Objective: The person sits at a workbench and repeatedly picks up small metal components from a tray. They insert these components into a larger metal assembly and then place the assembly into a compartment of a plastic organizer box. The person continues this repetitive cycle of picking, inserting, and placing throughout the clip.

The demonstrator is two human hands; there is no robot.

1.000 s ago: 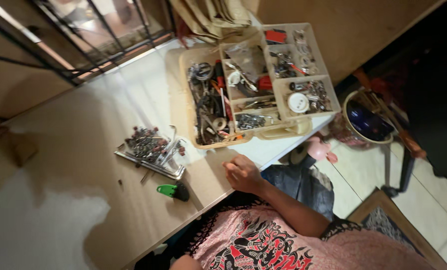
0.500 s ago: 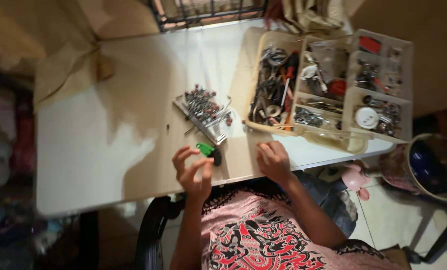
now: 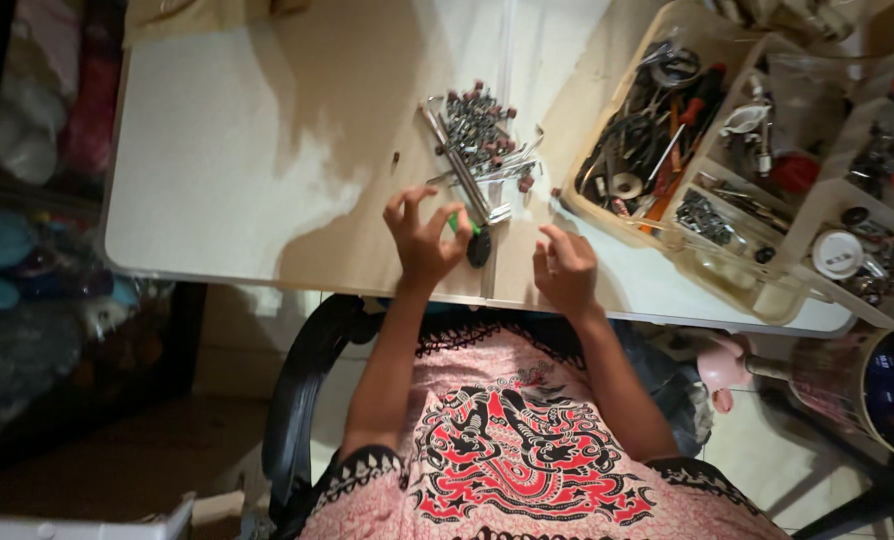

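Note:
My left hand (image 3: 422, 240) lies over a small tool with a green handle (image 3: 457, 222) and a black end (image 3: 479, 248) near the white table's (image 3: 227, 170) front edge. Thumb and forefinger sit on either side of the handle. My right hand (image 3: 565, 270) rests on the table just right of it, fingers loosely curled and apart, holding nothing. Just beyond both hands lies a clear flat case (image 3: 477, 140) heaped with several small metal bits with reddish tips.
A beige compartment organizer (image 3: 727, 285) full of hand tools, wire and small parts fills the table's right end. A blue-and-metal pot (image 3: 887, 390) and a pink object (image 3: 722, 370) are on the floor at right. Soft toys (image 3: 27, 270) lie at left. I sit in a black chair (image 3: 297, 400).
The view has swung and come closer. My left hand has come up from below the table onto the green tool, and my right hand has shifted left along the front edge.

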